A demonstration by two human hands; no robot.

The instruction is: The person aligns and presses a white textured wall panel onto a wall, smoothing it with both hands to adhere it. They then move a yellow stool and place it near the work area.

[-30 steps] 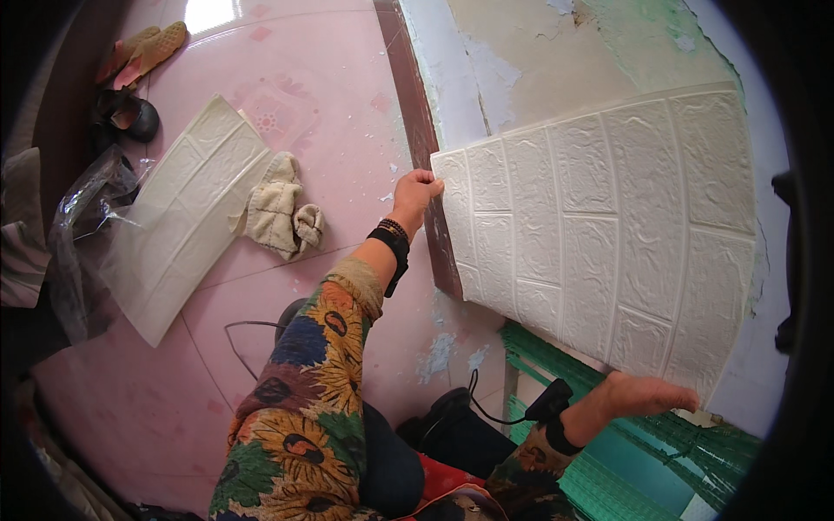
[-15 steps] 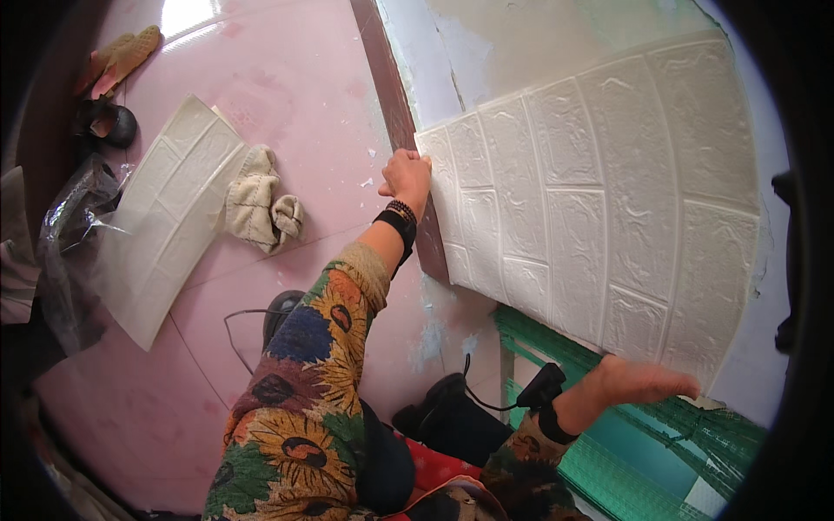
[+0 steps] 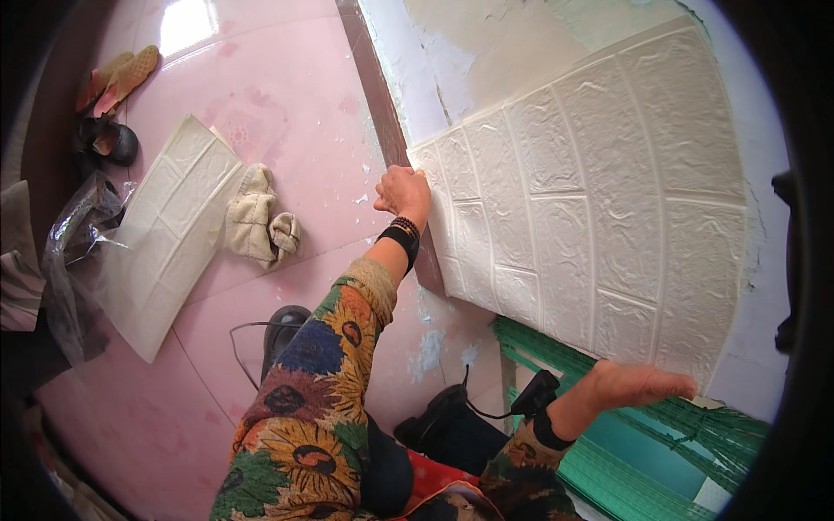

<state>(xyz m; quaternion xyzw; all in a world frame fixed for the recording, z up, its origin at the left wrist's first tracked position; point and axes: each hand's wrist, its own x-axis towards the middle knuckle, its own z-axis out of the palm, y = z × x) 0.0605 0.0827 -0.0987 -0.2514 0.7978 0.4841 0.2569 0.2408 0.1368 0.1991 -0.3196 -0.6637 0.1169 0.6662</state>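
Observation:
A white wall panel (image 3: 565, 217) with a raised brick pattern lies against the wall on the right. Its lower left corner meets the brown skirting. My left hand (image 3: 404, 193) has its fingers curled at the panel's left edge, with the thumb pressed on that edge. At the panel's near edge, my right hand (image 3: 641, 384) is stretched out, touching or close to it. The right fingers lie straight, with nothing visible in them.
Another brick-pattern panel (image 3: 161, 252), partly under clear plastic wrap (image 3: 74, 252), lies on the pink tiled floor beside a bunched beige cloth (image 3: 252, 217). Slippers (image 3: 130, 78) and a black shoe (image 3: 113, 139) stand at far left. A green mesh-covered frame (image 3: 625, 451) is near right.
The view has shifted a little, so the scene sits slightly lower. Both hands stay at the same places on the panel, and their grip looks unchanged.

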